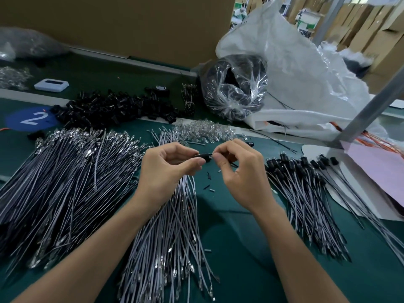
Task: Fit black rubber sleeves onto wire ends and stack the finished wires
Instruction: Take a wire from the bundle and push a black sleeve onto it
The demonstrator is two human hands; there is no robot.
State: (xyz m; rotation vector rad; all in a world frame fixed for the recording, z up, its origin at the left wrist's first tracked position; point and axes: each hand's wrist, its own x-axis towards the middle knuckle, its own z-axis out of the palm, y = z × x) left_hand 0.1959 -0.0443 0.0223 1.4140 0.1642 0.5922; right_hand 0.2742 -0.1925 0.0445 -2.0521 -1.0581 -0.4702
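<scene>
My left hand (168, 169) pinches a black rubber sleeve (204, 157) between thumb and forefinger, above the green table. My right hand (239, 171) pinches the sleeve's right end, where a thin wire tip shows; the rest of that wire is hidden. Under my hands lies a fan of grey wires (175, 232) with metal terminals. A larger pile of grey wires (63, 178) covers the left side. To the right lies the stack of wires with black sleeves fitted (306, 193). A heap of loose black sleeves (113, 110) sits at the back.
Clear small bulbs (203, 131) lie behind my hands. A tied plastic bag of black parts (235, 88) and a big white bag (295, 79) stand at the back right. A grey metal post (371, 106) slants at right, beside pink paper (380, 171). A white device (51, 85) sits back left.
</scene>
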